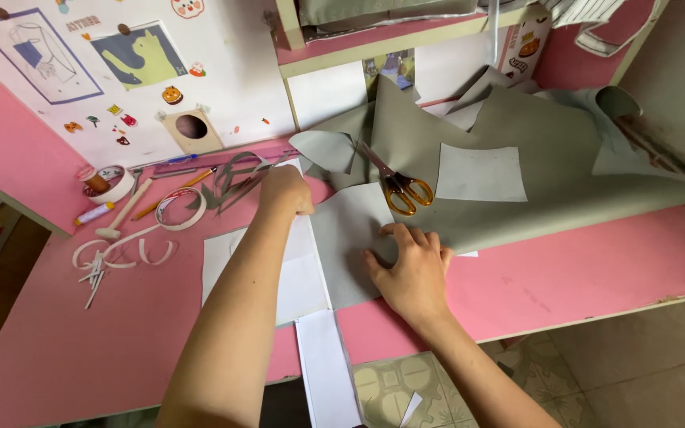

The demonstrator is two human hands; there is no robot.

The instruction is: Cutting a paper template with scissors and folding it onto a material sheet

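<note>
Your right hand (412,273) lies flat, open, pressing the grey fabric sheet (350,238) at frame centre on the pink counter (580,269); your left hand (285,192) pinches closed on its upper edge. It looks limp and light, so hold edges.

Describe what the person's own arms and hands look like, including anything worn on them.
Both arms are bare from the bottom edge of the picture to the fingertips, with no sleeves in view. The left hand and the right hand wear no gloves; no rings, watch or bracelets show, and the short fingernails look unpainted.
</note>
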